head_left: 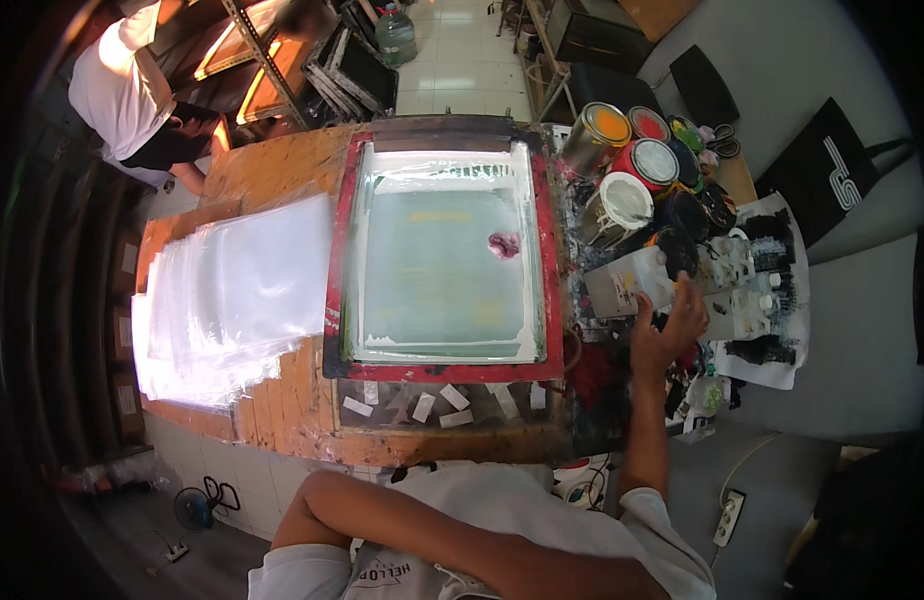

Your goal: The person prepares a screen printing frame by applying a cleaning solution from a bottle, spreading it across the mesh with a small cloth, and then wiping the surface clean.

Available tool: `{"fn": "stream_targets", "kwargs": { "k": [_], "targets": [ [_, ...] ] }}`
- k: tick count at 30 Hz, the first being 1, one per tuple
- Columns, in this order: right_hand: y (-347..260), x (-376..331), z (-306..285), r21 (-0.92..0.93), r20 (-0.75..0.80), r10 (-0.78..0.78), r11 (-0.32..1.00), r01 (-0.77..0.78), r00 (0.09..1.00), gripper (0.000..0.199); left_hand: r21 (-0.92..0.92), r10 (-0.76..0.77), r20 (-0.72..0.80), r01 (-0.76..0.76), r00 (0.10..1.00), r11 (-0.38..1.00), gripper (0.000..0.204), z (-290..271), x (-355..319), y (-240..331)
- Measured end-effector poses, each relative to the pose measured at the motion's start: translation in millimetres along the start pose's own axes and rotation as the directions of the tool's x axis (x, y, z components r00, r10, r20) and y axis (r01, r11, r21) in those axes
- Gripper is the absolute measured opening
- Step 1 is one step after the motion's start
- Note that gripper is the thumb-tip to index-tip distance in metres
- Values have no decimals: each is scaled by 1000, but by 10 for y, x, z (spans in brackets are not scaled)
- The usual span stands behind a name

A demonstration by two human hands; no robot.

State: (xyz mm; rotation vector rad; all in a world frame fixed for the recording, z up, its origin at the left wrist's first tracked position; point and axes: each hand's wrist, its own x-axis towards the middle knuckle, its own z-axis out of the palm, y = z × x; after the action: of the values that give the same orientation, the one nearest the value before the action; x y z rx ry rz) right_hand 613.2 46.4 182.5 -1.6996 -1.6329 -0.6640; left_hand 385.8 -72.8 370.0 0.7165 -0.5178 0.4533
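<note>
My right hand (670,335) is at the right edge of the table, fingers apart. Its thumb and fingers spread at the end of a translucent, boxy plastic container (622,285) with a small label; I cannot tell how firmly they touch it. My left forearm bends across my body toward the right, and its hand is out of view. Ahead of me lies a screen-printing frame (554,330) with red edges and a pale green mesh. A crumpled pink and maroon cloth or wad (503,245) rests on the mesh's right side.
Clear plastic sheets (242,270) lie stacked on the wooden table (292,395) at left. Open paint cans (622,205) and several plastic bottles (732,315) crowd the right side. Small white strips (423,406) lie before the frame. Another person (127,90) bends at the far left.
</note>
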Motion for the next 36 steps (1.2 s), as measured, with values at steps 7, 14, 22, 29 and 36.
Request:
{"fn": "stream_targets", "kwargs": {
  "k": [7,14,22,29,36],
  "targets": [
    [-901,-15,1215,465,388,-287,881,82,876,24,210,-53,-966,884,254,418,29,-1039,-1979,-339],
    [-967,-9,2053,339,476,-369,914,221,798,19,-63,909,-396,991,-133,117,40,-1055,-3907,-586],
    [-1708,-1,2615,464,437,-384,871,163,813,18,-394,923,-337,918,-188,44,50,-1307,-4069,-489],
    [-2542,55,2917,738,355,-580,655,161,733,26,-393,917,-330,916,-225,83,49,-1281,-4066,-483],
    [-2650,254,3068,703,409,-649,672,232,642,25,-370,919,-326,925,-222,92,49,-1295,-4061,-459]
  ]
}}
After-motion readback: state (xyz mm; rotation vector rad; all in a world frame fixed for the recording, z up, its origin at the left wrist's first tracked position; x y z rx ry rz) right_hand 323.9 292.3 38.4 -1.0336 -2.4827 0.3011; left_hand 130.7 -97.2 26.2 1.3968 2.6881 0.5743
